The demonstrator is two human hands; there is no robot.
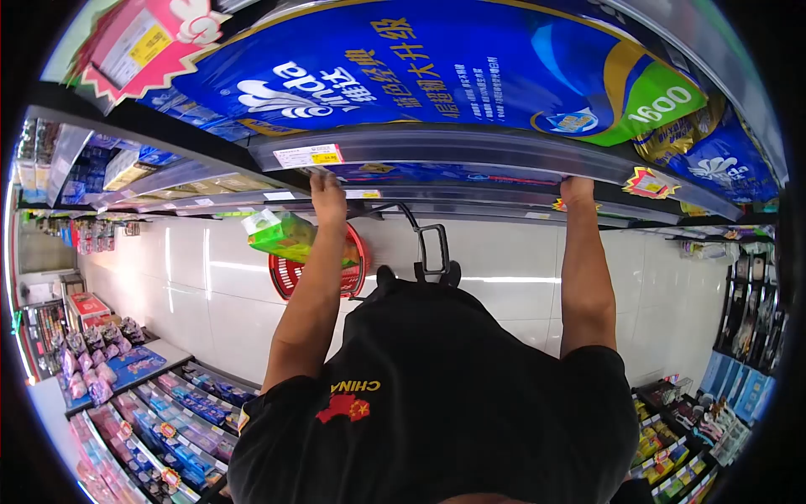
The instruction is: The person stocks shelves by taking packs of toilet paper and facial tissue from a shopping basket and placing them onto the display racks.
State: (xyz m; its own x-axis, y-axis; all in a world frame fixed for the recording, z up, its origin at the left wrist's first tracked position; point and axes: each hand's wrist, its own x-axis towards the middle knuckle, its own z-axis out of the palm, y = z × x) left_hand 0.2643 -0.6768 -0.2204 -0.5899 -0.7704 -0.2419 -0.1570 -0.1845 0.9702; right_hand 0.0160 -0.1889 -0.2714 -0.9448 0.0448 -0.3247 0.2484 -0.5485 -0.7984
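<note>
My left hand (327, 195) reaches up to the shelf front, just below a white and yellow price label (308, 156). At the right end of the same shelf, my right hand (577, 190) reaches under the edge strip (470, 151). The fingers of both hands are mostly hidden by the shelf. Between the hands, a blue package (453, 174) shows in the gap below the strip. Above it lies a large blue Vinda tissue pack (403, 71) with a green corner. I cannot tell whether either hand grips the blue package.
On the tiled floor stands a red shopping basket (287, 275) with a green package (281, 235) in it and a black handle (433, 249) beside it. More stocked shelves (159, 412) line the lower left. Another display (672, 445) is at the lower right.
</note>
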